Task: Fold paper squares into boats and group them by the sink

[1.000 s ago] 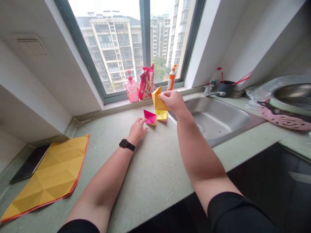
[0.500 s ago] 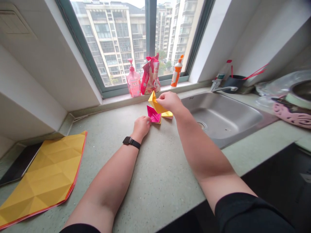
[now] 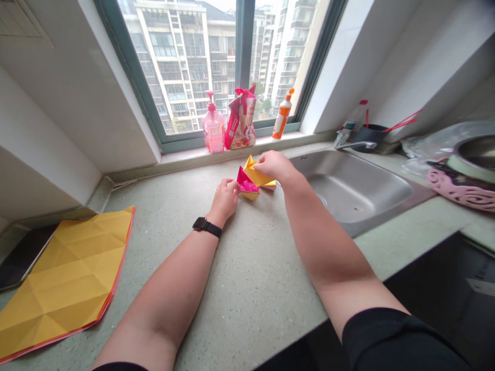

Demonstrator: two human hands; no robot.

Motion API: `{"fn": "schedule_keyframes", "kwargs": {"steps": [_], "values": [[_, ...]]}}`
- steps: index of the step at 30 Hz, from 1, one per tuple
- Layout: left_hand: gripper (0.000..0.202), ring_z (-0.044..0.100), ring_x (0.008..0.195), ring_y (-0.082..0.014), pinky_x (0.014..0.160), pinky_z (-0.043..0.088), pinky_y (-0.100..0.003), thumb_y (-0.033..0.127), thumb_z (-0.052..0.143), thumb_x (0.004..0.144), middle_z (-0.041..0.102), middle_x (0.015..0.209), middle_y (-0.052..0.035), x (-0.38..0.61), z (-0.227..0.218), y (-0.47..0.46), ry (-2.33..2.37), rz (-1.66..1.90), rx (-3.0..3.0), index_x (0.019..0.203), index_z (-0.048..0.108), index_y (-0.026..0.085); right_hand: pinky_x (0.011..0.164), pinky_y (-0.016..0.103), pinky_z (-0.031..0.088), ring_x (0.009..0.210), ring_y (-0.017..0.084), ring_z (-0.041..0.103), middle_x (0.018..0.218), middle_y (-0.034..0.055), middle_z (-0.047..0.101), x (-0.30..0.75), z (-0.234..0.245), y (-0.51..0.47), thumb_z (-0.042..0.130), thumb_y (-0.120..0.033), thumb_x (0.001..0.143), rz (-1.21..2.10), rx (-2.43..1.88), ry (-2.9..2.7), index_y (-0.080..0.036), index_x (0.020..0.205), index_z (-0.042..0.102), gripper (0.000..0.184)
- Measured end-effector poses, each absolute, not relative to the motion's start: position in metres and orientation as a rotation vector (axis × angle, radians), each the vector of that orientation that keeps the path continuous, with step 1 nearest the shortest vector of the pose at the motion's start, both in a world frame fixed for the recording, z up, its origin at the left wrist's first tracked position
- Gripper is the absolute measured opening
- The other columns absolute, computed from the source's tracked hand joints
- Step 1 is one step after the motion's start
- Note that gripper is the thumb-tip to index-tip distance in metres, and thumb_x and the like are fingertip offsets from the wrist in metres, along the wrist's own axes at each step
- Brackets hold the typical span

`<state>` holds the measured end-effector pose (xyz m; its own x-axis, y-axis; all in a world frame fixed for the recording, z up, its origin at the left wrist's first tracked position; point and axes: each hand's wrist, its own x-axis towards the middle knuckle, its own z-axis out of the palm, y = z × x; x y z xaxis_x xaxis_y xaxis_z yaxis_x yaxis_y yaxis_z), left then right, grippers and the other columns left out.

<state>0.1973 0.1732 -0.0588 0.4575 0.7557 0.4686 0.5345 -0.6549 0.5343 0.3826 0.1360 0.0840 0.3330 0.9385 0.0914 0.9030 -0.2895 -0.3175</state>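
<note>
In the head view, the thin folds could crumple or the pink paper (image 3: 244, 181) could tip on the counter (image 3: 216, 288) if the yellow paper (image 3: 258, 178) is pressed down askew. The right hand (image 3: 275, 167) pinches that yellow piece by its upper part, close over the pink one near the sink (image 3: 358, 203). The left hand (image 3: 226, 201) has curled fingers at the pink paper's edge; whether they grip it, I cannot tell.
</note>
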Motion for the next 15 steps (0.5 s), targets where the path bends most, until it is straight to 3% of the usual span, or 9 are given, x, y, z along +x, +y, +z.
{"fn": "schedule_keyframes", "kwargs": {"steps": [15], "values": [[0.018,0.072,0.112,-0.0236,0.106,0.06,-0.042,0.007,0.06,0.1,0.064,0.139,-0.0125,0.2,-0.0591,0.1717,1.035,1.038,2.345,0.105,0.072,0.02,0.077,0.031,0.053,0.098,0.029,0.078,0.106,0.0142,0.084,0.3742,0.0776,0.1421,0.068,-0.03,0.095,0.129,-2.378,-1.719,-0.02,0.102,0.085,0.021]]}}
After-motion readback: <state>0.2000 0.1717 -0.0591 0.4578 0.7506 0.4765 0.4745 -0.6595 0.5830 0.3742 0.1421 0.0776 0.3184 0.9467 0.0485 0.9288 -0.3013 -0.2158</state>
